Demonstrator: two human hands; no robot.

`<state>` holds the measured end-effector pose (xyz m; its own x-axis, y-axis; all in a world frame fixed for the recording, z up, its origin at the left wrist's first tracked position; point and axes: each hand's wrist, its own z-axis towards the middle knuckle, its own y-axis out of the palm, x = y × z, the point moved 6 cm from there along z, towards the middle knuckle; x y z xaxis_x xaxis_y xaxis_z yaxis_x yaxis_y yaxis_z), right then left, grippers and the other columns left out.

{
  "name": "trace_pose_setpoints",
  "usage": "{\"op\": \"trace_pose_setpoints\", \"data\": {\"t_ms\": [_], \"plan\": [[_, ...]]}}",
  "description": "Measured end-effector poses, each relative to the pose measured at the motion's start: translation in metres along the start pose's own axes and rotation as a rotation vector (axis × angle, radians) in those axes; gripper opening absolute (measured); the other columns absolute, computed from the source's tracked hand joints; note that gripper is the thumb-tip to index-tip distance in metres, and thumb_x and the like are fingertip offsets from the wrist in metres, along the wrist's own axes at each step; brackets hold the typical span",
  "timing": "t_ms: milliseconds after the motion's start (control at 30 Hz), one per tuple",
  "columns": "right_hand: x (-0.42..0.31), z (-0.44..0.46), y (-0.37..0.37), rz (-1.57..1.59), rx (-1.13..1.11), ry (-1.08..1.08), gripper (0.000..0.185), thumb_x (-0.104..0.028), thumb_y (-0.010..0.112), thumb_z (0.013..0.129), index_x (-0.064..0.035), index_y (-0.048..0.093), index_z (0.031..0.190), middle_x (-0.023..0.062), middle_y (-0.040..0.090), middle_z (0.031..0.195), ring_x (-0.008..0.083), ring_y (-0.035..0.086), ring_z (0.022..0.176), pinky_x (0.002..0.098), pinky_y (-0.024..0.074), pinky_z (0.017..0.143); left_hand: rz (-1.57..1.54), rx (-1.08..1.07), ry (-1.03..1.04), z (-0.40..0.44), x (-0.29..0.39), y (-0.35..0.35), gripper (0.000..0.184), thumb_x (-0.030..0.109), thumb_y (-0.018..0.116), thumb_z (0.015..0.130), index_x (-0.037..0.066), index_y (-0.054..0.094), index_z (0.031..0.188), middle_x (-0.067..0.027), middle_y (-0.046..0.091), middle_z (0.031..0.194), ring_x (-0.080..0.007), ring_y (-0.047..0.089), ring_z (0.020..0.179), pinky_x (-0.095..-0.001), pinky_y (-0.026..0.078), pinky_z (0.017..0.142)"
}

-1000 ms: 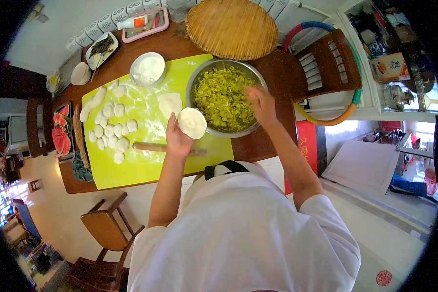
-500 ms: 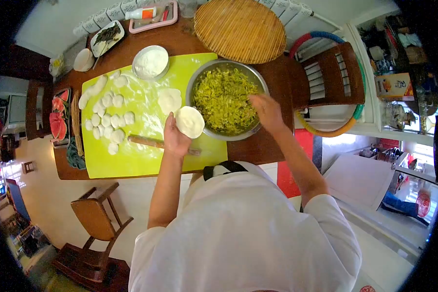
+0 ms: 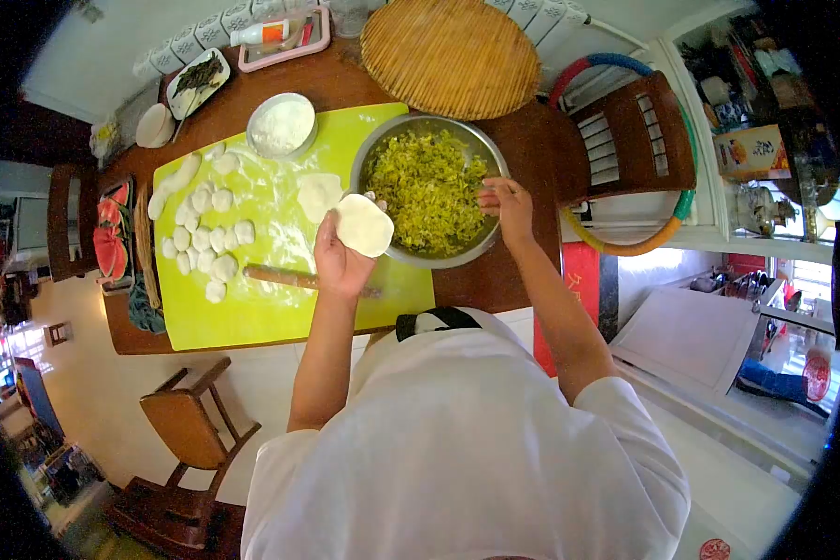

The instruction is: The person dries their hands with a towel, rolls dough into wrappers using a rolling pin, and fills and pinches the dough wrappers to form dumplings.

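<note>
A round, flat dough wrapper (image 3: 365, 226) rests on the palm and fingers of my left hand (image 3: 342, 263), over the mat's right part. My right hand (image 3: 508, 207) is at the right rim of a steel bowl (image 3: 365, 159) of chopped green-and-yellow filling (image 3: 425, 191). Its fingers are drawn together; what they hold, if anything, I cannot make out. Another rolled wrapper (image 3: 318, 194) lies behind my left hand on the floured yellow-green mat (image 3: 280, 322). Partly hidden by my left hand is a wooden rolling pin (image 3: 280, 275). Several dough pieces (image 3: 217, 239) sit at left.
A bowl of flour (image 3: 283, 125) stands on the mat's back edge. Behind the steel bowl lies a round slatted tray (image 3: 450, 58). Watermelon slices (image 3: 112, 243) are at the table's left edge. Chairs stand at the right (image 3: 616, 140) and front left (image 3: 185, 429).
My right hand has turned at the bowl's right rim, its fingers now drawn together. The wrapper in my left hand looks flatter and faces up more. The view has shifted slightly.
</note>
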<state>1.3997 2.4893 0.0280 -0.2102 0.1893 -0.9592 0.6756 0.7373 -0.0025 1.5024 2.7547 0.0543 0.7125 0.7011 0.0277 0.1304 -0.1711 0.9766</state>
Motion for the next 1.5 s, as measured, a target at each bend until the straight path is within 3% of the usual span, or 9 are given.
{"op": "trace_pose_setpoints", "data": {"t_ms": [133, 300, 400, 633, 833, 900, 1100, 1333, 1500], "plan": [[-0.002, -0.010, -0.006, 0.078, 0.058, 0.056, 0.029, -0.025, 0.051, 0.094, 0.0014, 0.059, 0.102, 0.0107, 0.063, 0.081, 0.0153, 0.062, 0.067, 0.0279, 0.0530, 0.060, -0.026, 0.049, -0.091, 0.010, -0.008, 0.007, 0.040, 0.027, 0.046, 0.093, 0.002, 0.047, 0.124, -0.0157, 0.054, 0.124, -0.0321, 0.047, 0.122, -0.0440, 0.041, 0.100], [0.006, -0.015, -0.013, 0.279, 0.090, 0.050, 0.027, -0.023, 0.050, 0.094, 0.0014, 0.059, 0.104, 0.0140, 0.064, 0.084, 0.0172, 0.063, 0.067, 0.0298, 0.0548, 0.059, 0.289, 0.300, -0.060, 0.031, -0.014, -0.013, 0.037, 0.029, 0.042, 0.096, 0.004, 0.049, 0.122, -0.0114, 0.057, 0.119, -0.0268, 0.054, 0.112, -0.0417, 0.043, 0.097], [-0.001, -0.020, -0.013, 0.234, 0.107, 0.039, 0.032, -0.025, 0.045, 0.097, 0.0023, 0.056, 0.109, 0.0119, 0.063, 0.087, 0.0171, 0.063, 0.073, 0.0311, 0.0546, 0.066, 0.234, 0.195, -0.118, 0.045, -0.023, -0.010, 0.032, 0.029, 0.040, 0.097, 0.006, 0.052, 0.117, -0.0092, 0.059, 0.114, -0.0245, 0.057, 0.106, -0.0412, 0.045, 0.094], [-0.047, -0.038, 0.007, 0.267, 0.080, -0.058, 0.031, -0.028, 0.048, 0.095, -0.0001, 0.060, 0.104, 0.0131, 0.065, 0.088, 0.0197, 0.064, 0.076, 0.0323, 0.0559, 0.067, 0.259, 0.076, -0.194, 0.074, -0.053, 0.001, 0.032, 0.031, 0.035, 0.097, 0.008, 0.055, 0.109, -0.0071, 0.061, 0.106, -0.0232, 0.058, 0.100, -0.0401, 0.046, 0.089], [-0.073, -0.060, 0.040, 0.048, -0.054, -0.252, 0.028, -0.022, 0.049, 0.094, -0.0005, 0.061, 0.106, 0.0141, 0.064, 0.095, 0.0229, 0.065, 0.081, 0.0332, 0.0541, 0.073, 0.142, 0.177, -0.196, 0.071, -0.066, 0.030, 0.050, 0.044, 0.032, 0.097, 0.005, 0.047, 0.124, -0.0124, 0.054, 0.122, -0.0299, 0.050, 0.114, -0.0449, 0.035, 0.102], [-0.091, -0.074, 0.056, -0.544, -0.123, -0.564, 0.025, -0.019, 0.050, 0.093, -0.0013, 0.063, 0.105, 0.0151, 0.064, 0.094, 0.0242, 0.065, 0.082, 0.0337, 0.0521, 0.074, 0.119, 0.196, -0.197, 0.073, -0.066, 0.028, 0.055, 0.047, 0.032, 0.096, 0.004, 0.045, 0.127, -0.0151, 0.052, 0.126, -0.0326, 0.048, 0.118, -0.0474, 0.032, 0.105], [-0.093, -0.099, 0.073, -0.835, -0.276, -0.941, 0.026, -0.007, 0.059, 0.082, -0.0046, 0.064, 0.108, 0.0183, 0.061, 0.103, 0.0352, 0.061, 0.091, 0.0393, 0.0508, 0.079, 0.140, 0.294, -0.190, 0.068, -0.057, 0.035, 0.056, 0.048, 0.026, 0.097, 0.003, 0.044, 0.126, -0.0153, 0.050, 0.126, -0.0309, 0.047, 0.117, -0.0467, 0.033, 0.104], [-0.089, -0.101, 0.076, -0.817, -0.321, -0.928, 0.026, -0.009, 0.058, 0.084, -0.0091, 0.063, 0.110, 0.0148, 0.063, 0.103, 0.0325, 0.061, 0.094, 0.0408, 0.0501, 0.083, 0.086, 0.263, -0.164, 0.075, -0.055, 0.019, 0.056, 0.049, 0.026, 0.096, 0.004, 0.048, 0.122, -0.0154, 0.053, 0.123, -0.0316, 0.049, 0.115, -0.0459, 0.034, 0.103], [-0.096, -0.073, 0.048, -0.675, -0.005, -0.737, 0.020, -0.010, 0.052, 0.090, -0.0054, 0.062, 0.106, 0.0173, 0.062, 0.098, 0.0342, 0.061, 0.088, 0.0407, 0.0495, 0.077, 0.092, 0.275, -0.148, 0.078, -0.050, 0.002, 0.057, 0.049, 0.026, 0.096, 0.004, 0.052, 0.119, -0.0152, 0.055, 0.120, -0.0315, 0.051, 0.113, -0.0451, 0.037, 0.101]]}}
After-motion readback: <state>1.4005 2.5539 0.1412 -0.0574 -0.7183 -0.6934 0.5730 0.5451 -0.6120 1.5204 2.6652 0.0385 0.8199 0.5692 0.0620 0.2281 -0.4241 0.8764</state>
